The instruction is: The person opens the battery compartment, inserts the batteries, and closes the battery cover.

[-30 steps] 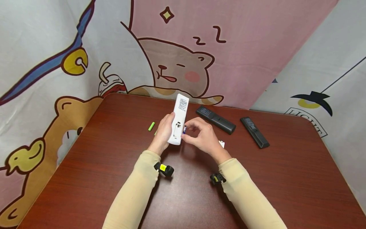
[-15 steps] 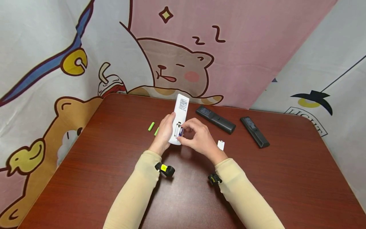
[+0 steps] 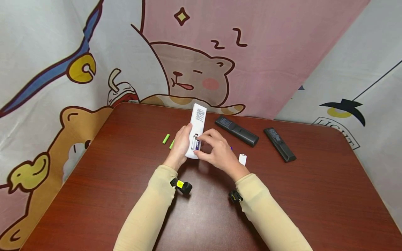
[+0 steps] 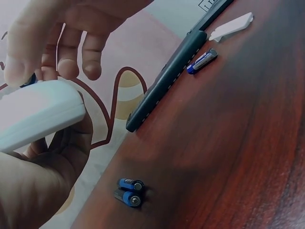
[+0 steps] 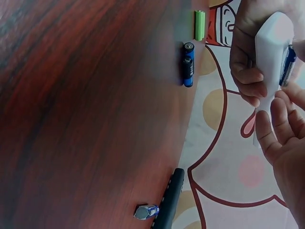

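Observation:
My left hand (image 3: 180, 144) grips a white remote control (image 3: 198, 118) with its back facing up and its battery compartment uncovered. A blue battery (image 5: 288, 64) lies at the compartment, pinched between the thumb and a finger of my right hand (image 3: 221, 150). Its exact seating is partly hidden by the fingers in the head view. In the left wrist view the remote's end (image 4: 43, 112) hides the compartment. The white battery cover (image 3: 242, 159) rests on the table to the right of my right hand.
Two black remotes (image 3: 237, 131) (image 3: 279, 144) lie at the back right of the brown table (image 3: 94, 195). One loose blue battery (image 4: 202, 61) is near the cover. Two more blue batteries (image 4: 128, 191) lie side by side. Green batteries (image 3: 166, 138) sit left of the left hand.
My right hand has moved slightly left, bringing the blue battery from beside the white remote into its compartment opening. The left hand has stayed nearly still.

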{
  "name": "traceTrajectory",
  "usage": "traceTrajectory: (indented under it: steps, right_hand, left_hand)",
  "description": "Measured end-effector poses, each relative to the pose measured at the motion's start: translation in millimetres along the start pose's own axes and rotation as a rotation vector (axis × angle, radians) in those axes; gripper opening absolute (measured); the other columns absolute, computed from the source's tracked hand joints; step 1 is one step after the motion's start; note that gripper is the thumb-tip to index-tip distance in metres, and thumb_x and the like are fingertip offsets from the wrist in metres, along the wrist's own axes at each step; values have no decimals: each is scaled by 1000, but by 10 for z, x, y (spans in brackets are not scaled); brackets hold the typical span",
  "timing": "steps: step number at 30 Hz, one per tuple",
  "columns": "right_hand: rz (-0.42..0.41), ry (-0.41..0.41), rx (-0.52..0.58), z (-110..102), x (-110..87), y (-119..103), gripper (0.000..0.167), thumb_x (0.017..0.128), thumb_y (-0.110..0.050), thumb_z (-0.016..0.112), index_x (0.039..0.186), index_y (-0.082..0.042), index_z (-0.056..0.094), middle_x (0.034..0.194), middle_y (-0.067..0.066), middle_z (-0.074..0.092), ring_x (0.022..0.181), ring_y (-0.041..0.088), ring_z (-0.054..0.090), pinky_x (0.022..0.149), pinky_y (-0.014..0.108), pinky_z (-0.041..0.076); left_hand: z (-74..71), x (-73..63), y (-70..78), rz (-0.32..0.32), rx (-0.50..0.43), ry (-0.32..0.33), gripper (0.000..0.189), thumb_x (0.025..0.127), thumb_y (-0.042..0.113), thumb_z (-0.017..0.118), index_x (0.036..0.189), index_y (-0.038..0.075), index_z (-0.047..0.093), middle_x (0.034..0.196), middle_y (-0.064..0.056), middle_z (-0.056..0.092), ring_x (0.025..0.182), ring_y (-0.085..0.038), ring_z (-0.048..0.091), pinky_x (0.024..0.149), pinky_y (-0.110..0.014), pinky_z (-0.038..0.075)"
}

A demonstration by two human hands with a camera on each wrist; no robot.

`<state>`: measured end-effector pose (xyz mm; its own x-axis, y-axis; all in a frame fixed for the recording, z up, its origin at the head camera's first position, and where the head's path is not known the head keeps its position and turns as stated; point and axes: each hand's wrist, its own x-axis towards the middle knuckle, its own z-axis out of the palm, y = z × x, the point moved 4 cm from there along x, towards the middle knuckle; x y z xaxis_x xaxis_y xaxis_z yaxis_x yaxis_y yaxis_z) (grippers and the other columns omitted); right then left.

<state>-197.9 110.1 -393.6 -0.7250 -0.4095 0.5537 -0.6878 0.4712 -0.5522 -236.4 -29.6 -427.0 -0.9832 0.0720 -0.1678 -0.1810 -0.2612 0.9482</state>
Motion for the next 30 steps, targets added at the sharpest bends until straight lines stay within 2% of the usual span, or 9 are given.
traceTrajectory:
  steps: [4, 8, 15, 24, 30]
  right_hand:
    - [-29, 3, -38, 3, -5, -1, 38, 79, -14, 90, 111, 2, 76, 107, 12, 63, 100, 25, 61, 89, 39, 52]
    - [-38, 3, -46, 9, -16, 15, 36, 80, -14, 89, 109, 3, 77, 106, 12, 63, 100, 24, 61, 87, 39, 52]
    - [-28, 4, -39, 22, -34, 42, 35, 81, -15, 89, 109, 1, 77, 106, 11, 63, 99, 23, 62, 87, 39, 53]
    - [66, 20, 55, 27, -56, 75, 30, 81, -11, 89, 103, -1, 72, 101, 12, 62, 87, 30, 68, 75, 46, 59]
    - [175, 14, 32, 21, -67, 91, 32, 81, -17, 89, 97, -3, 66, 92, 10, 63, 80, 22, 65, 70, 36, 56]
  left_hand:
    - [-2, 2, -14, -9, -9, -7, 33, 111, 33, 38, 108, 5, 54, 81, -7, 62, 68, -19, 64, 57, -29, 52]
    - [-3, 8, -24, -12, 2, -11, 34, 111, 34, 38, 107, 4, 53, 81, -7, 61, 67, -17, 63, 57, -29, 52]
    - [-3, 4, -25, -17, -10, -28, 34, 111, 34, 38, 109, 4, 52, 81, -8, 61, 69, -21, 66, 56, -30, 53]
    - [10, 12, -27, -11, 64, 5, 37, 111, 36, 38, 109, 2, 55, 87, -9, 61, 73, -18, 62, 64, -31, 53]
    - [31, 13, -17, 1, 86, 28, 35, 110, 35, 40, 106, 4, 56, 86, -8, 59, 73, -17, 60, 65, -30, 51]
